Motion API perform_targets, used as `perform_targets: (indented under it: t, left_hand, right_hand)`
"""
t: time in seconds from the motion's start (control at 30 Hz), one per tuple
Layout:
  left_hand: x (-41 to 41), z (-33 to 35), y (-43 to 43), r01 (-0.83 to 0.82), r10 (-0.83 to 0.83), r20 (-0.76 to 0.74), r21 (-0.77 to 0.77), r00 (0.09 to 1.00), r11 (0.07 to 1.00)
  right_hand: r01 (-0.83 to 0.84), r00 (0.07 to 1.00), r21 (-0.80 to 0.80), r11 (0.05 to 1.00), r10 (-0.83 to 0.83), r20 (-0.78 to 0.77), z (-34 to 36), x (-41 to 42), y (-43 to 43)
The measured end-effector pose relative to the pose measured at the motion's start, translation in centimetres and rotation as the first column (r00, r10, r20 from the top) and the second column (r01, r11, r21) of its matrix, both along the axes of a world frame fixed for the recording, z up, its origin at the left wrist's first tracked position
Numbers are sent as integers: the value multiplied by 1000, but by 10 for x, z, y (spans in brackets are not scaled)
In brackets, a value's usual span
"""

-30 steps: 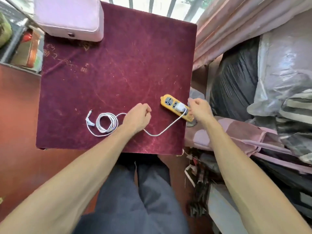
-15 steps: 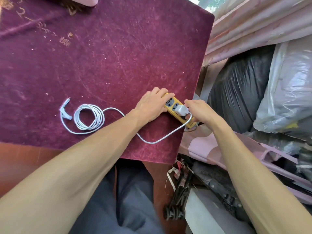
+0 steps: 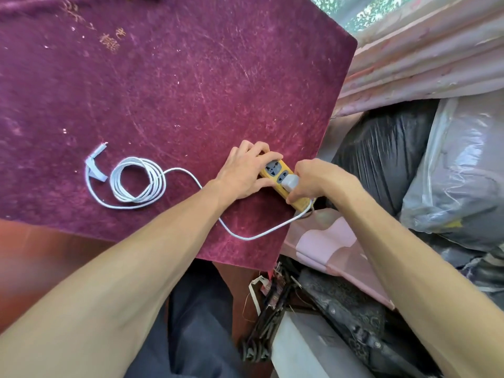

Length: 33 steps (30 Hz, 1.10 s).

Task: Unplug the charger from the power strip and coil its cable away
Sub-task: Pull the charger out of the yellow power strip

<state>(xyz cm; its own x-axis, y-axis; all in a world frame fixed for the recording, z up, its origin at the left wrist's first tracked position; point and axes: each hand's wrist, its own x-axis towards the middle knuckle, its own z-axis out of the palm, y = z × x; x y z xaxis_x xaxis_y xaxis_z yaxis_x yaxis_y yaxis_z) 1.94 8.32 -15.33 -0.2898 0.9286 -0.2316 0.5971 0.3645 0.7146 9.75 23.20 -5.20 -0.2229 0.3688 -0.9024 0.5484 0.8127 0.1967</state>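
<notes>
A yellow power strip (image 3: 274,168) lies near the right edge of a table covered in dark red velvet (image 3: 174,85). A white charger (image 3: 290,182) sits plugged into it. My left hand (image 3: 243,173) presses down on the strip's far end and side. My right hand (image 3: 317,180) pinches the charger between thumb and fingers. The charger's white cable (image 3: 246,236) loops off the strip toward me, passes under my left forearm and ends in a loose coil (image 3: 137,180) at the left, with its connector tip (image 3: 96,156) beside it.
Right of the table hang pink curtains (image 3: 425,50), with black (image 3: 381,148) and clear plastic bags (image 3: 463,170) piled below. A pink cloth (image 3: 327,241) and dark clutter (image 3: 275,309) sit by the table's near right corner. My legs are under the near edge.
My left hand left the cable and came to rest on the power strip. My right hand closed tighter around the charger. The camera moved closer to the table.
</notes>
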Motion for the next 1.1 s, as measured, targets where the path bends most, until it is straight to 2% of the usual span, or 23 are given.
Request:
perform_targets:
  t: [0.1, 0.2, 0.33, 0.6, 1.1]
  left_hand:
    - [2, -2, -1, -26, 26, 37, -2, 999, 1000]
    - [2, -2, -1, -33, 33, 50, -12, 998, 999]
    - [3, -4, -2, -42, 42, 57, -17, 997, 999]
    - [5, -9, -3, -56, 56, 70, 9, 996, 998]
    - [7, -10, -3, -66, 66, 51, 4, 997, 998]
  right_hand:
    - [-269, 963, 111, 957, 271, 2, -8, -5, -14]
    - [-385, 916, 201, 901, 399, -32, -16, 0, -26]
    - [-430, 890, 247, 868, 453, -45, -17, 8, -28]
    - [-542, 829, 186, 820, 557, -39, -14, 7, -20]
    - [-564, 805, 184, 805, 586, -98, -10, 12, -16]
